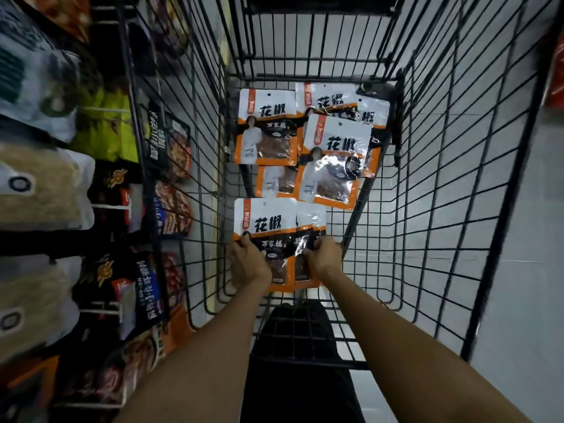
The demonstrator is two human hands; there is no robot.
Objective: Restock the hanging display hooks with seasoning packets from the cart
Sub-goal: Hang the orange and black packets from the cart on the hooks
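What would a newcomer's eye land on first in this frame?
First, the white-and-orange loose packets lying on the floor of the black wire cart, at centre. Nearer the camera, the left hand grips a front packet and the right hand a second packet beside it. Hanging goods crowd the left edge.

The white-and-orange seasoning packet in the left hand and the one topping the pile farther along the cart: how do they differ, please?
The left hand grips the held white-and-orange plastic packet by its lower left; the pile-top packet lies loose in the black wire cart. The held packet sits square in view; the pile-top packet is tilted. Both share the same printed design.
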